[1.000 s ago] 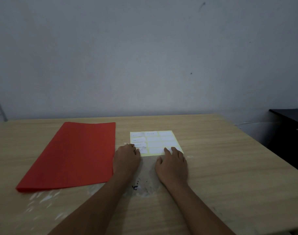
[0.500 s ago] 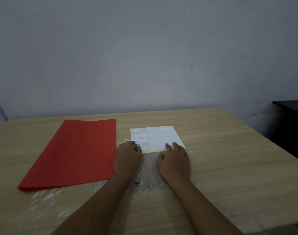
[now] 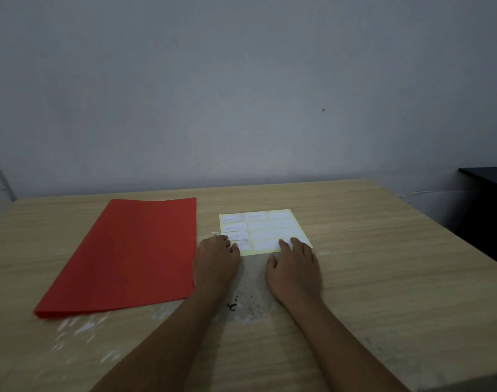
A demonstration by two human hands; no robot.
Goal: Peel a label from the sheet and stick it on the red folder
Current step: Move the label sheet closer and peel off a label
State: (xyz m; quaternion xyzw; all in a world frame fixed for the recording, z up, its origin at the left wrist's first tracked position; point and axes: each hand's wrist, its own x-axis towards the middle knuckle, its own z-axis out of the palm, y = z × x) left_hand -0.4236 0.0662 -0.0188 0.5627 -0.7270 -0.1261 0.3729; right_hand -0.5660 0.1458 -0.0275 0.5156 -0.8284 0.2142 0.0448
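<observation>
Fingers [image 3: 232, 244] of left hand [image 3: 214, 258] curled at sheet [image 3: 265, 232] corner, holding nothing yet; right hand [image 3: 295, 267] flat on it; risk of tearing label [image 3: 240, 244], or sheet sliding.

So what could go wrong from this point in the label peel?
The left hand works at the near-left corner of the label sheet, where labels already look lifted; one could tear or curl onto itself. The right hand pins only the near edge, so the sheet may slide. The red folder lies unheld and could shift during sticking.
</observation>
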